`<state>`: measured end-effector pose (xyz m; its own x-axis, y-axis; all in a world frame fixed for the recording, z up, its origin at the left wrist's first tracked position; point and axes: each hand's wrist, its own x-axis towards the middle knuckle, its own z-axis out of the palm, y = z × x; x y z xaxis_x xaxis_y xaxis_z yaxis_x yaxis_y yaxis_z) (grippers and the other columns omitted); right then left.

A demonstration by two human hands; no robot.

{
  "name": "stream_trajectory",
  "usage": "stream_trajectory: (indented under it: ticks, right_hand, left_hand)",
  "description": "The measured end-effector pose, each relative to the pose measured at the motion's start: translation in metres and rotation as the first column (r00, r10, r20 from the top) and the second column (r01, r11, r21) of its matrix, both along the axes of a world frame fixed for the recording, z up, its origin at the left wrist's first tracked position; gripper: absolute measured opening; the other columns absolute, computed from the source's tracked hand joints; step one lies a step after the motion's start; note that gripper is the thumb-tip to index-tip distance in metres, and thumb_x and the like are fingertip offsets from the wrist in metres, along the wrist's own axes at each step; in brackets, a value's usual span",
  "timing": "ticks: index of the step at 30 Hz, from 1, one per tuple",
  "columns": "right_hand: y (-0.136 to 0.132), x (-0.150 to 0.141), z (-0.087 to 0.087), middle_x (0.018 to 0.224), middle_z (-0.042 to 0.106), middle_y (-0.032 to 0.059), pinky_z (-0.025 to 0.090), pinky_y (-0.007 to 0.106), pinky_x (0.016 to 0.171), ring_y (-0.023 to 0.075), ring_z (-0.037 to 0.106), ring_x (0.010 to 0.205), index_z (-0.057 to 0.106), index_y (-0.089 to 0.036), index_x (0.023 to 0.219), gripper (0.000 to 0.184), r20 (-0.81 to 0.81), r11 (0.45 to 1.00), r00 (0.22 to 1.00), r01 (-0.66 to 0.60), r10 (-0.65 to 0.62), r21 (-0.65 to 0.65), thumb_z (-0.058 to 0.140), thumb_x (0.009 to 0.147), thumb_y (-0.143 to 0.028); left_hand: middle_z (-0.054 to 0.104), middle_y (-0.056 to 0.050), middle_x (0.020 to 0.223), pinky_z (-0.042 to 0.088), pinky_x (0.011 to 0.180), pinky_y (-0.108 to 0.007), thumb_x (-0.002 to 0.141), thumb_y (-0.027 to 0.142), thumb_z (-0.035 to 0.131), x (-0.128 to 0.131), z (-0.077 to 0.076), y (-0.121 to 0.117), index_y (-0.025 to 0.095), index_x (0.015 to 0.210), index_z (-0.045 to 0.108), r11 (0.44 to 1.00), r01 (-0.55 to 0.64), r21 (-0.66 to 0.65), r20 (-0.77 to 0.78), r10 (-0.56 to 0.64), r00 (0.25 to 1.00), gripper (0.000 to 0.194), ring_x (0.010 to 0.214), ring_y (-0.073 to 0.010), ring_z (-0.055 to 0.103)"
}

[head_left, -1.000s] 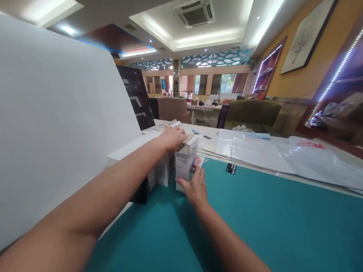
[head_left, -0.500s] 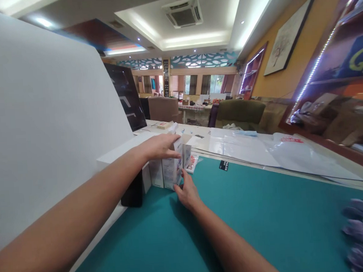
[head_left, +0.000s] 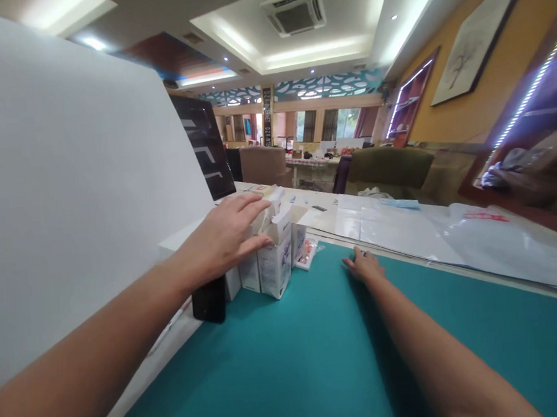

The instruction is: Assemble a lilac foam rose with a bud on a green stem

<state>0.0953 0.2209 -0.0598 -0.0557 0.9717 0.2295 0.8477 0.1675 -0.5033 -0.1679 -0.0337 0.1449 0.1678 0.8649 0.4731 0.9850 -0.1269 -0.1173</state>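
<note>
My left hand point(head_left: 231, 236) is beside the tops of several small white boxes, fingers stretched out and thumb apart. It hides part of the boxes behind it; whether it touches them I cannot tell. The nearest white box point(head_left: 276, 268) stands upright on the green mat point(head_left: 309, 350), its top flaps raised. My right hand point(head_left: 366, 267) is low over the far edge of the mat, thumb and forefinger apart. A small dark patch shows by its fingers. Just right of the boxes lies a small clear packet point(head_left: 305, 255) with red and white contents.
A black phone point(head_left: 209, 301) leans left of the boxes. Behind it rises a large white panel point(head_left: 90, 181), with a dark screen point(head_left: 203, 144) farther back. Clear plastic sheets point(head_left: 391, 227) cover the table beyond the mat. Chairs, including a green one point(head_left: 388, 168), stand behind.
My right hand has left the front white box and moved right to the mat's far edge. My left hand has drawn back slightly from the box top. The view has turned a little left.
</note>
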Motion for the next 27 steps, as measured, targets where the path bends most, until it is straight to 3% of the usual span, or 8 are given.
stream_trajectory:
  ticks: [4, 10, 12, 14, 17, 20, 24, 27]
  right_hand:
    - [0.001, -0.002, -0.011, 0.113, 0.062, 0.0194, 0.038, 0.063, 0.09, 0.0404, 0.054, 0.114, 0.067, -0.019, 0.096, 0.026, 0.103, 0.995, 0.99, -0.093, 0.097, -0.04, 0.059, 0.083, -0.04]
    - [-0.026, -0.007, -0.021, 0.11, 0.067, 0.0058, 0.043, 0.034, 0.092, 0.0226, 0.061, 0.105, 0.068, -0.024, 0.093, 0.014, 0.178, 0.941, 0.924, -0.336, 0.338, -0.041, 0.058, 0.083, -0.023]
    - [-0.027, -0.007, -0.017, 0.109, 0.067, 0.0063, 0.043, 0.034, 0.089, 0.024, 0.061, 0.103, 0.068, -0.023, 0.095, 0.015, 0.198, 0.944, 0.924, -0.323, 0.329, -0.063, 0.061, 0.081, -0.025]
    - [-0.021, -0.006, -0.009, 0.11, 0.066, 0.0136, 0.044, 0.04, 0.085, 0.0314, 0.059, 0.105, 0.067, -0.018, 0.101, 0.027, 0.223, 0.963, 0.938, -0.251, 0.266, -0.094, 0.066, 0.078, -0.033]
    - [-0.007, -0.011, 0.003, 0.098, 0.067, 0.0204, 0.046, 0.042, 0.076, 0.0379, 0.061, 0.098, 0.068, -0.009, 0.094, 0.035, 0.272, 0.962, 0.939, -0.151, 0.211, -0.227, 0.073, 0.073, -0.037]
    - [-0.003, -0.019, 0.01, 0.101, 0.067, 0.0151, 0.051, 0.042, 0.078, 0.0306, 0.064, 0.095, 0.068, -0.01, 0.098, 0.029, 0.282, 0.923, 0.932, -0.113, 0.226, -0.367, 0.071, 0.081, -0.033]
    - [-0.018, -0.02, 0.015, 0.123, 0.06, 0.0087, 0.054, 0.043, 0.085, 0.0219, 0.062, 0.102, 0.057, -0.017, 0.122, 0.034, 0.199, 0.905, 0.954, -0.13, 0.226, -0.405, 0.059, 0.093, -0.033]
    - [-0.03, -0.014, 0.031, 0.09, 0.069, 0.0085, 0.056, 0.037, 0.073, 0.0226, 0.067, 0.084, 0.066, -0.012, 0.102, 0.019, 0.071, 0.937, 0.979, -0.163, 0.193, -0.308, 0.061, 0.089, -0.025]
  left_hand:
    - [0.046, -0.003, 0.146, 0.037, 0.109, -0.044, 0.093, 0.053, 0.037, -0.009, -0.008, -0.033, 0.03, 0.133, 0.052, 0.998, -0.04, 0.049, 0.083, 0.036, 0.996, 0.048, 0.133, -0.027, 0.041]
    - [0.057, -0.004, 0.134, 0.045, 0.101, -0.046, 0.092, 0.051, 0.038, -0.027, -0.031, -0.067, 0.031, 0.117, 0.061, 0.979, -0.129, 0.16, 0.237, 0.089, 0.967, 0.039, 0.122, -0.028, 0.051]
    - [0.059, -0.005, 0.13, 0.049, 0.097, -0.044, 0.092, 0.047, 0.041, -0.027, -0.039, -0.08, 0.029, 0.113, 0.063, 0.975, -0.151, 0.162, 0.301, 0.097, 0.949, 0.035, 0.12, -0.027, 0.054]
    - [0.061, -0.007, 0.128, 0.055, 0.086, -0.041, 0.092, 0.045, 0.044, -0.028, -0.047, -0.096, 0.026, 0.111, 0.064, 0.968, -0.187, 0.166, 0.385, 0.111, 0.916, 0.033, 0.119, -0.0276, 0.054]
    - [0.062, -0.009, 0.126, 0.056, 0.066, -0.033, 0.091, 0.044, 0.048, -0.033, -0.06, -0.118, 0.023, 0.111, 0.065, 0.959, -0.252, 0.133, 0.508, 0.152, 0.848, 0.034, 0.117, -0.0294, 0.055]
    - [0.063, -0.009, 0.124, 0.052, 0.054, -0.027, 0.09, 0.048, 0.049, -0.041, -0.077, -0.135, 0.024, 0.109, 0.067, 0.961, -0.271, 0.055, 0.592, 0.187, 0.784, 0.035, 0.114, -0.0306, 0.057]
    - [0.065, -0.008, 0.122, 0.054, 0.061, -0.029, 0.088, 0.051, 0.052, -0.052, -0.102, -0.147, 0.027, 0.105, 0.07, 0.959, -0.282, -0.024, 0.653, 0.228, 0.722, 0.034, 0.111, -0.0304, 0.06]
    - [0.067, -0.006, 0.12, 0.053, 0.058, -0.027, 0.086, 0.053, 0.053, -0.06, -0.121, -0.151, 0.031, 0.104, 0.071, 0.949, -0.311, -0.045, 0.699, 0.252, 0.669, 0.034, 0.108, -0.03, 0.062]
